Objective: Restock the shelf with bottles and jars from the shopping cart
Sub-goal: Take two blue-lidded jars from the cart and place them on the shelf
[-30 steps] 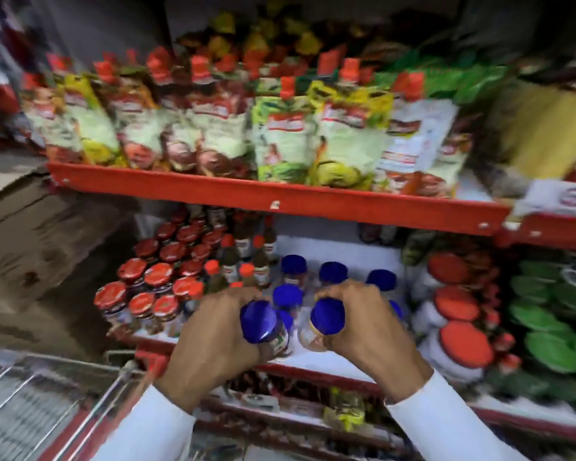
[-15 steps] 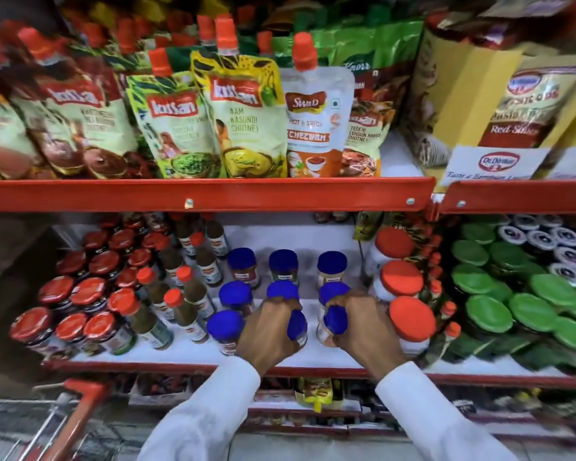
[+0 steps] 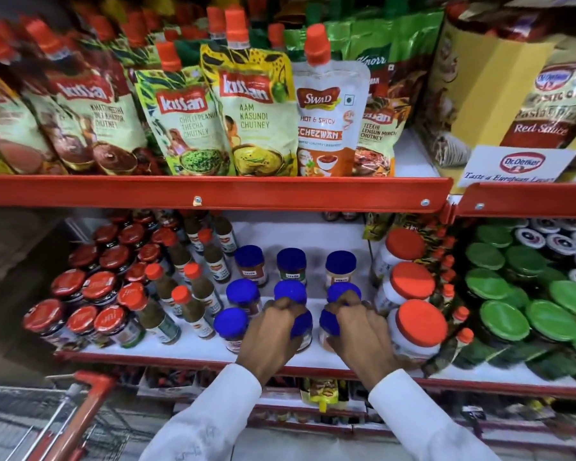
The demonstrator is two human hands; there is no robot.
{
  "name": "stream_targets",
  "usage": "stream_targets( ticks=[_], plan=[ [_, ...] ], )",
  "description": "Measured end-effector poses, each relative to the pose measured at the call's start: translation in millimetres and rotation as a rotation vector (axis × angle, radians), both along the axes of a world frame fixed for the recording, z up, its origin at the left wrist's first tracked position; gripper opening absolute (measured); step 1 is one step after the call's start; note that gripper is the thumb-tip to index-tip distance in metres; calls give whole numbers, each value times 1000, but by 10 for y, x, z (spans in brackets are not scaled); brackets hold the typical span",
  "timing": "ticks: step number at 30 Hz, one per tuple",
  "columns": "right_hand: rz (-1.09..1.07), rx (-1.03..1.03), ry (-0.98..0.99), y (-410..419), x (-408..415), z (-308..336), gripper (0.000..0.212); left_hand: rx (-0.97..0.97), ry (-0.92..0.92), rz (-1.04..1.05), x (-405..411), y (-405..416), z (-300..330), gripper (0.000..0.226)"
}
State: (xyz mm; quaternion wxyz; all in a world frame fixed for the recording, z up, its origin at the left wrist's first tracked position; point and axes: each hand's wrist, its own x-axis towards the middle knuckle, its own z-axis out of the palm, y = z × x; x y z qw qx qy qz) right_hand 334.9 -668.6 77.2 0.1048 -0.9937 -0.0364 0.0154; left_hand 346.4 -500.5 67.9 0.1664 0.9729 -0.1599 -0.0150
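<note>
On the white middle shelf (image 3: 193, 344) stand rows of small jars with blue lids. My left hand (image 3: 273, 331) is closed around one blue-lidded jar (image 3: 301, 324) in the front row, which rests on the shelf. Just to its right, my right hand (image 3: 359, 331) grips a second blue-lidded jar (image 3: 328, 322), also down on the shelf. Another blue-lidded jar (image 3: 230, 322) stands free at the left of my left hand. The red handle of the shopping cart (image 3: 84, 414) shows at the lower left.
Red-lidded jars (image 3: 100, 284) and orange-capped bottles (image 3: 193, 297) fill the shelf's left part. White tubs with orange lids (image 3: 419, 322) stand close to my right hand, green-lidded jars (image 3: 506, 314) beyond. Sauce pouches (image 3: 256, 118) sit on the red-edged shelf above.
Both hands have carried the two blue-lidded jars from in front of the shelf down onto its front row. The view has swung right and closer to the shelf.
</note>
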Motion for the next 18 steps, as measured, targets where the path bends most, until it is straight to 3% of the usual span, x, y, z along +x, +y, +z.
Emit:
stream_targets(
  ticks=[8, 18],
  plan=[
    [83, 6, -168, 341, -103, 252, 69, 17, -197, 71, -249, 536, 397, 49],
    [222, 202, -202, 1498, -13, 268, 69, -83, -286, 292, -496, 1925, 540, 33]
  ],
)
